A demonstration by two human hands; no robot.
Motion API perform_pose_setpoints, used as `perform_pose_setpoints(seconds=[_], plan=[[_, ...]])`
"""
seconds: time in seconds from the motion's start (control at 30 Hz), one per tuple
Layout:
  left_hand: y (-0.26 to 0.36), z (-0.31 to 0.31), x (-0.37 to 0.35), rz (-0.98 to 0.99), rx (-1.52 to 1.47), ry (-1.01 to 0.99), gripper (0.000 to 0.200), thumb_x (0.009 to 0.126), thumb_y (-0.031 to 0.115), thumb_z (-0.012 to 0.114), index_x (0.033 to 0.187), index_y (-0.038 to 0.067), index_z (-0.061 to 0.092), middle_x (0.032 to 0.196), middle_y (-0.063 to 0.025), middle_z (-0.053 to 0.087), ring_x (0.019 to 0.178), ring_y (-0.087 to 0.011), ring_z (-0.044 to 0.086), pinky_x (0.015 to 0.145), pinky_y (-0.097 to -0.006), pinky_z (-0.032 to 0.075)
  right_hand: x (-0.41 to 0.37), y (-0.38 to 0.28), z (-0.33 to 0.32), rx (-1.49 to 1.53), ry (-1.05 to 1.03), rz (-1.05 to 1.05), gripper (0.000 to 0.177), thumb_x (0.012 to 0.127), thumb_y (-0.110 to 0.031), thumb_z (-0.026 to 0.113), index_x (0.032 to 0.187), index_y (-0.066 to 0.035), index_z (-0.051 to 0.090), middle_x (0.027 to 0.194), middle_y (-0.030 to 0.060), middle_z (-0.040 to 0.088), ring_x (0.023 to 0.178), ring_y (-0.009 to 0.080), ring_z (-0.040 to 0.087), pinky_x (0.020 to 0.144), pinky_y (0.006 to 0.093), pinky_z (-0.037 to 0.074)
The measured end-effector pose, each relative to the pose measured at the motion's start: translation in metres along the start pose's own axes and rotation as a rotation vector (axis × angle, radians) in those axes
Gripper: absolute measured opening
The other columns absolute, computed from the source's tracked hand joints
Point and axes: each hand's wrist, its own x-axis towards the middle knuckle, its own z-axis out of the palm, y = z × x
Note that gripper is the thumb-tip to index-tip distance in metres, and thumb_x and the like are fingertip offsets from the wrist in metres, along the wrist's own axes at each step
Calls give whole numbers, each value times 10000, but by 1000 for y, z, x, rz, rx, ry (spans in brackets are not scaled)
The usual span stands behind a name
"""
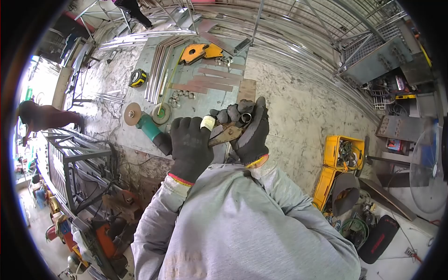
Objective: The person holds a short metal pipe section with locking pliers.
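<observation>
My left hand (190,147), in a black glove with light tape around one finger, is closed at the near end of a worn, rusty plier-like tool (227,135) with a round pivot. Opposite it, my right hand (254,135), also in a black glove, has its fingers curled around a short metal ring (246,117). The tool's other end reaches into the right palm, partly hidden by the fingers. A green angle grinder (148,127) with a brown disc lies just left of my left hand. Several similar metal rings (179,99) rest on the metal sheet ahead.
A yellow-black tape measure (137,78), flat metal strips (212,81) and yellow angular pieces (193,53) lie ahead. Long metal bars (298,56) stretch across the back. Yellow crates (343,151) stand at right. One person (49,116) is at left; another's legs (135,11) show at top.
</observation>
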Motion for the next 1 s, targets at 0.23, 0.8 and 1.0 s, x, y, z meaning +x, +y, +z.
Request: perform_pose_setpoints(seconds=[0.23,0.8,1.0], plan=[[6,0,0,-38,11,-123,376,712,160,786,1073,59,755,1053,-113,666,1042,-327,624,972,-504,452,2,-7,-3,3,16,44,639,1117,-658,517,781,-128,638,694,75,457,737,357,513,1007,655,532],[-1,0,-4,-141,-14,-199,502,714,161,802,1200,66,722,1159,-135,663,1139,-360,619,1061,-535,454,2,-43,-30,-634,-292,85,734,1110,-575,569,1520,33,551,1429,182,688,1381,309,652,1123,457,548],[-15,-19,1,-29,80,-152,383,729,177,806,1090,59,758,1143,-122,682,1156,-346,628,1100,-523,438,-9,-68,-10,-928,-94,160,533,1059,-310,674,1461,35,625,1292,96,722,1209,189,695,1023,357,565]])
